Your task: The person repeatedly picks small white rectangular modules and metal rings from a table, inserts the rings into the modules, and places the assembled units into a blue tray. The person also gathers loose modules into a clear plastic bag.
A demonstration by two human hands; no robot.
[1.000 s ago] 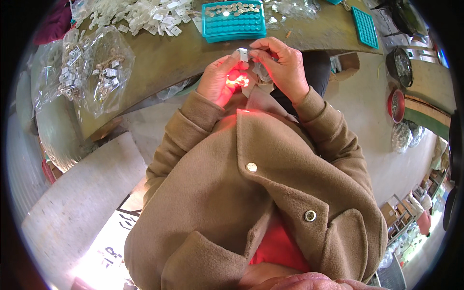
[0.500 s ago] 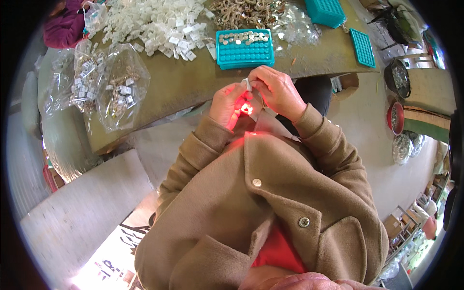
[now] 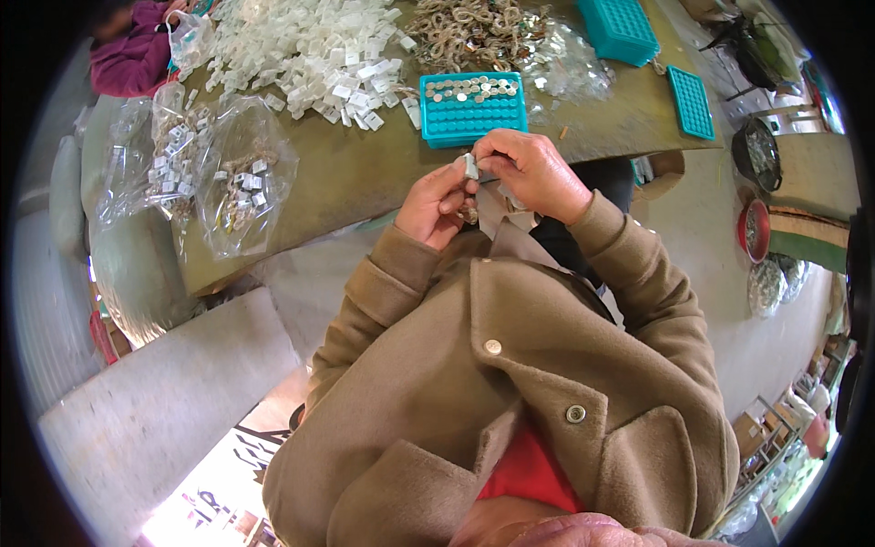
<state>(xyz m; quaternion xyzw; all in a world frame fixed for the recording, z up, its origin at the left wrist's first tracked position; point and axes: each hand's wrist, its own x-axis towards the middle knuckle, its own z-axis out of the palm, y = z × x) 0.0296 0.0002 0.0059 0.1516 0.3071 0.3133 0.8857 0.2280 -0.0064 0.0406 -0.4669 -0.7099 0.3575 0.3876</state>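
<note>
My left hand (image 3: 432, 206) and my right hand (image 3: 540, 171) meet just in front of the table's near edge. Between their fingertips they pinch a small white plastic piece (image 3: 470, 168). Below it, a bit of tan cord (image 3: 468, 215) shows by the curled fingers of my left hand. Just beyond my hands lies a teal tray (image 3: 474, 130) with rows of round cells. Several small silvery discs (image 3: 467, 88) sit in its far rows. My fingers partly cover the white piece.
A heap of whitish plastic pieces (image 3: 314, 59) covers the far left of the table (image 3: 365, 173). Tan cords (image 3: 465, 32) and clear plastic bags (image 3: 574, 68) lie beyond the tray. Stacked teal trays (image 3: 620, 32) stand far right. A person in purple (image 3: 132, 55) is at far left.
The red glow at my left hand has gone out. The table and hands have shifted slightly right and down in the view. Both hands still pinch the white piece.
</note>
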